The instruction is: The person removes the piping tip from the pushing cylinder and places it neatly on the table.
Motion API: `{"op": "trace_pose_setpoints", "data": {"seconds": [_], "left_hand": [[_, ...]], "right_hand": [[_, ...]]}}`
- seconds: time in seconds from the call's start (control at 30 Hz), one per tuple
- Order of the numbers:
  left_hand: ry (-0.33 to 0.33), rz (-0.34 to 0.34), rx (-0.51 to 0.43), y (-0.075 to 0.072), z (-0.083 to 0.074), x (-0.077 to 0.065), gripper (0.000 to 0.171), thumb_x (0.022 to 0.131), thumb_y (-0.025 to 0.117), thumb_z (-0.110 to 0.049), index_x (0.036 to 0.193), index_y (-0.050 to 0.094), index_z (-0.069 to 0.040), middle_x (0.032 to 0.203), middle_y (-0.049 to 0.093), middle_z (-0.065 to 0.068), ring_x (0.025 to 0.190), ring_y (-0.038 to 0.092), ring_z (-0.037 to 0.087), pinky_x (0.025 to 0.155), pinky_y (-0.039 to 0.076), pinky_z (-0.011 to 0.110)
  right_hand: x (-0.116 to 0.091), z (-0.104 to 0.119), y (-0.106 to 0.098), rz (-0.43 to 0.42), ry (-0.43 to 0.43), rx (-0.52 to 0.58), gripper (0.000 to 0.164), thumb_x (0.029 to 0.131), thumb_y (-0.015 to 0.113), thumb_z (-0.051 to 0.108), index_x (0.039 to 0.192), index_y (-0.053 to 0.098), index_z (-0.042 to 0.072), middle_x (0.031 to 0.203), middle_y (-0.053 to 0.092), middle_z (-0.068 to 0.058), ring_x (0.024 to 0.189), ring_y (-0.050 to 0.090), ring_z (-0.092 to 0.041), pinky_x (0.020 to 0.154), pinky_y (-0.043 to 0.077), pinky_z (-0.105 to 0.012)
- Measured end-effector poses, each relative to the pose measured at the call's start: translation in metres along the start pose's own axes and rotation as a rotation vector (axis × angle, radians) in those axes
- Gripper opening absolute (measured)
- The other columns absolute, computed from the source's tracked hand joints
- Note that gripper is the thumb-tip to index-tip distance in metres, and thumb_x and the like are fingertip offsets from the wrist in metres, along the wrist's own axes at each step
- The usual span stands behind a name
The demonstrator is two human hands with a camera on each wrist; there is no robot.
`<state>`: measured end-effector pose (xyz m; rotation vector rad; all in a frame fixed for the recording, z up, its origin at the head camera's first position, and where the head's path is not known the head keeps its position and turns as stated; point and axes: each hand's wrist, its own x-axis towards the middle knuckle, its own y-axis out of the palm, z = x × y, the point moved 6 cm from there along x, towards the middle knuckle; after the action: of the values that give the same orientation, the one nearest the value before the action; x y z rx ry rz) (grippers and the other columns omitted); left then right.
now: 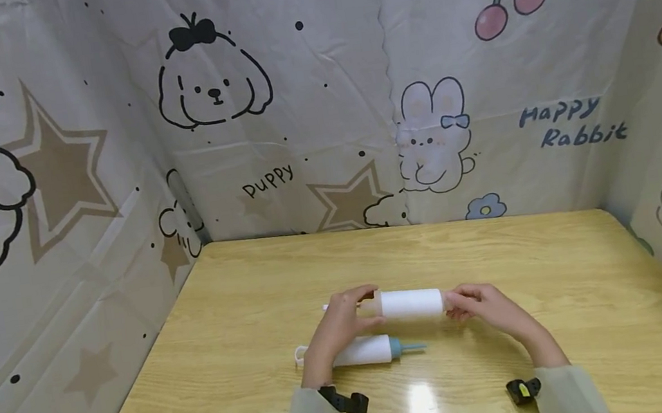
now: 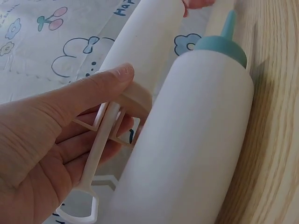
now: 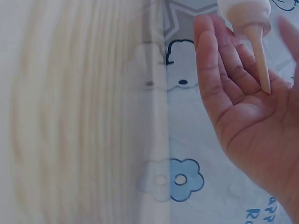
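Observation:
A white plunger syringe with a beige nozzle cap (image 1: 411,302) is held up level between the two hands. My left hand (image 1: 337,324) grips its rear end. In the left wrist view, the thumb lies on the barrel and the fingers are behind the beige collar (image 2: 135,99) and plunger rod. My right hand (image 1: 487,308) is around the nozzle end. Its palm and fairly straight fingers lie behind the beige nozzle (image 3: 261,58) in the right wrist view; the blurred thumb is apart from the cap. A second white syringe (image 1: 365,351) with a teal nozzle lies by the left wrist.
The wooden table (image 1: 239,274) extends around both hands. Printed fabric (image 1: 316,97) with cartoon animals hangs behind it and at both sides. A black wrist camera (image 1: 347,403) is strapped at the left sleeve, another camera (image 1: 521,391) at the right.

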<state>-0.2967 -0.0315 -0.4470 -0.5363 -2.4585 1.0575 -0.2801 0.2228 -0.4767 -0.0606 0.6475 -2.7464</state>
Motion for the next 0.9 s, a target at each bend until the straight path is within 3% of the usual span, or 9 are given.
{"op": "trace_pose_setpoints", "data": {"seconds": [0.13,0.3,0.5,0.63,0.83,0.9], "left_hand": [[0.022,0.000,0.006,0.0006,-0.0011,0.0021,0.056,0.084,0.077,-0.025,0.132,0.059,-0.002,0.125,0.068,0.013,0.112,0.067,0.030,0.094,0.057,0.041],[0.022,-0.001,0.021,0.0016,-0.0006,0.0026,0.055,0.084,0.077,-0.025,0.132,0.060,-0.005,0.126,0.068,0.011,0.112,0.067,0.028,0.092,0.058,0.038],[0.025,0.004,0.013,0.0021,-0.0018,0.0008,0.055,0.084,0.077,-0.020,0.133,0.059,-0.006,0.128,0.066,0.013,0.111,0.068,0.026,0.092,0.058,0.036],[0.034,0.000,0.026,0.0009,-0.0022,0.0013,0.055,0.084,0.077,-0.020,0.133,0.059,-0.005,0.126,0.068,0.013,0.111,0.068,0.027,0.093,0.057,0.038],[0.009,-0.002,0.026,-0.0021,-0.0001,0.0015,0.056,0.084,0.077,-0.022,0.134,0.059,-0.006,0.127,0.068,0.011,0.113,0.067,0.026,0.095,0.057,0.038],[0.007,-0.008,0.026,-0.0039,0.0001,0.0017,0.056,0.083,0.078,-0.022,0.133,0.059,-0.006,0.127,0.068,0.011,0.112,0.067,0.027,0.093,0.057,0.038]], "right_hand": [[0.0027,-0.0029,0.0019,0.040,0.005,0.024,0.039,0.101,0.054,0.032,0.109,0.064,-0.005,0.098,0.069,-0.024,0.082,0.068,-0.019,0.075,0.060,-0.036],[0.0030,-0.0041,0.0015,0.019,-0.020,0.036,0.035,0.100,0.055,0.029,0.106,0.065,-0.005,0.094,0.069,-0.019,0.081,0.066,-0.016,0.074,0.058,-0.032],[0.0020,-0.0070,0.0055,0.006,-0.041,0.023,0.032,0.100,0.056,0.027,0.104,0.066,-0.003,0.095,0.068,-0.023,0.082,0.065,-0.018,0.074,0.055,-0.030],[0.0018,-0.0072,0.0055,-0.023,-0.048,0.009,0.032,0.099,0.058,0.027,0.111,0.064,-0.002,0.102,0.068,-0.022,0.090,0.068,-0.018,0.081,0.057,-0.031],[0.0025,-0.0016,0.0053,-0.055,-0.109,-0.014,0.034,0.095,0.064,0.022,0.120,0.060,-0.001,0.119,0.064,-0.023,0.111,0.065,-0.037,0.087,0.059,-0.033],[0.0032,-0.0001,0.0054,-0.064,-0.124,-0.043,0.033,0.094,0.066,0.022,0.120,0.061,0.002,0.120,0.064,-0.021,0.112,0.063,-0.037,0.085,0.059,-0.030]]}}
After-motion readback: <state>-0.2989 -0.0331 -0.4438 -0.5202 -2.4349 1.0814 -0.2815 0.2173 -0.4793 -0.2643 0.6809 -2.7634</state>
